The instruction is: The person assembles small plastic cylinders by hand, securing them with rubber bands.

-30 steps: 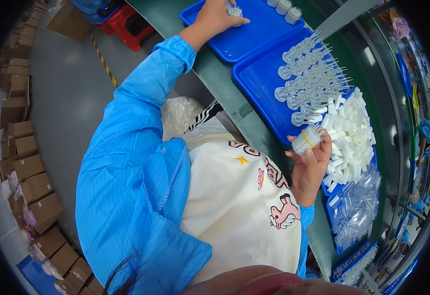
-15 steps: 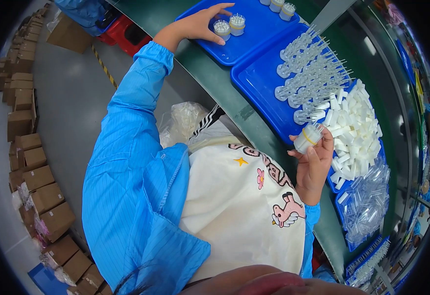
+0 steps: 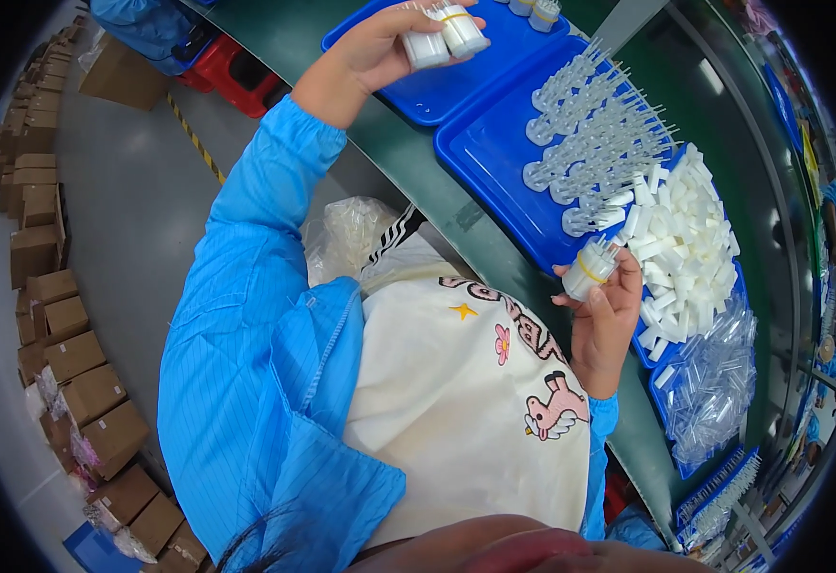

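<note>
My left hand, at the top, is closed around two white bundles. One white bundle is beside the other banded bundle, which has a yellow band; both are tilted above the left blue tray. At the right, my right hand grips a third banded bundle, with white cylinders below a yellow band and thin clear stems poking out of its top. Near that hand, rows of clear plastic parts with upright stems stand in the middle blue tray.
White short tubes are heaped beside my right hand, with clear plastic tubes nearer me. More bundles stand at the left tray's far edge. A red stool and cardboard boxes are on the floor at left.
My left hand has closed on the two bundles that stood in the left tray, and has lifted and tilted them. My right hand keeps its bundle in nearly the same place.
</note>
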{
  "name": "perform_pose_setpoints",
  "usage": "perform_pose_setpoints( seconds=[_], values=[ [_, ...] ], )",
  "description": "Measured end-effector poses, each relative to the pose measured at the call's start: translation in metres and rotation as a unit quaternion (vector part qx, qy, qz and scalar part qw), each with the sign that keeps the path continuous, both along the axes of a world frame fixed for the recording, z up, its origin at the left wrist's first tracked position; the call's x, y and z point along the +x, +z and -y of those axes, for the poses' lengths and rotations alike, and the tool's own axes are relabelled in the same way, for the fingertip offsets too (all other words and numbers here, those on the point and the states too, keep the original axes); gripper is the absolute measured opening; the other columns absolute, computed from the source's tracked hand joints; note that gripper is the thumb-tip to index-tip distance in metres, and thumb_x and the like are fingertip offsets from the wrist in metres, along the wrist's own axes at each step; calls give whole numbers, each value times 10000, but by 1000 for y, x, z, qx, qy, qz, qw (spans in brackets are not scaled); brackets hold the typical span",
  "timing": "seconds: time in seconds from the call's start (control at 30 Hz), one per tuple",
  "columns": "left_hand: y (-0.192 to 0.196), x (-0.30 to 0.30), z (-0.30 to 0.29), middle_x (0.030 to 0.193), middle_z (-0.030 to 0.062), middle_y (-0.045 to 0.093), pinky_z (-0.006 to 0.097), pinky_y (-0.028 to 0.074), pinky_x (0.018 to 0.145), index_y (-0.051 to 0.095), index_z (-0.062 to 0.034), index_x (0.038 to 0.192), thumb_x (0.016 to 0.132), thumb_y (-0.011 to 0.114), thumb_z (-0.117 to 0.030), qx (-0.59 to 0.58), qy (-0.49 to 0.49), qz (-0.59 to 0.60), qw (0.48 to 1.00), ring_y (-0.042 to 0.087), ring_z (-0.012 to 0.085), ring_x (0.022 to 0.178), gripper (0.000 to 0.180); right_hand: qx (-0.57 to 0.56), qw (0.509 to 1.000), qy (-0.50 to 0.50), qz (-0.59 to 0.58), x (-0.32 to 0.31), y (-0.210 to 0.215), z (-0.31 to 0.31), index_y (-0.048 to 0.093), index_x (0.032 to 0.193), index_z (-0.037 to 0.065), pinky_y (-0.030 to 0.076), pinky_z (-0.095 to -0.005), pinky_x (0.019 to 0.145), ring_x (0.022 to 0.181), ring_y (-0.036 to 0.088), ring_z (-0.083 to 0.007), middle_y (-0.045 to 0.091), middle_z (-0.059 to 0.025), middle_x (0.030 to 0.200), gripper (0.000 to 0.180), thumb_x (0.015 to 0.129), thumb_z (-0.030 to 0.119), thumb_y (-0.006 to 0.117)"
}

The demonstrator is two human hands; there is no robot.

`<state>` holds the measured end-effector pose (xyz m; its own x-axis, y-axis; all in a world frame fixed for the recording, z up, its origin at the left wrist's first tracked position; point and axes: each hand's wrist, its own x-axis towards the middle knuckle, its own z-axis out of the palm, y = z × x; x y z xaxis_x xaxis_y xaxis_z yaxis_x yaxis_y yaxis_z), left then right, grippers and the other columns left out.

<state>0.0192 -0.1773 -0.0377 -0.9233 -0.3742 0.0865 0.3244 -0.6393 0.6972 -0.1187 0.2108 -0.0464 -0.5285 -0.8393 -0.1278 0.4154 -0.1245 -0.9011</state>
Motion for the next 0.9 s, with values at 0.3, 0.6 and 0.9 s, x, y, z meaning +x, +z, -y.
perform_pose_setpoints(
  seconds=[0.3, 0.6, 0.9],
  values=[
    [56, 9, -81, 1300, 249, 580, 416, 486, 1032, 366, 59, 1457, 805, 652, -67, -39, -129, -68, 989, 610, 352, 1181, 724, 5, 1000, 17, 4, -2, -2, 5, 366, 1387, 50, 621, -357, 731, 1054, 663, -321, 579, -156, 1239, 535, 909, 50, 607],
    [61, 11, -103, 1302, 243, 576, 402, 493, 1010, 343, 58, 1469, 833, 655, -85, 74, -131, -50, 987, 613, 321, 1169, 723, -3, 1000, 12, 5, -3, -7, -1, 364, 1389, 49, 624, -347, 705, 1034, 671, -328, 581, -158, 1230, 565, 915, 146, 656],
    [65, 10, -103, 1302, 218, 581, 387, 483, 1010, 349, 34, 1479, 834, 655, -70, -17, -112, -1, 994, 616, 294, 1151, 722, 2, 1000, 13, 9, -2, -6, 3, 366, 1382, 45, 627, -352, 697, 1029, 672, -336, 580, -160, 1229, 562, 907, 126, 654]
  ],
)
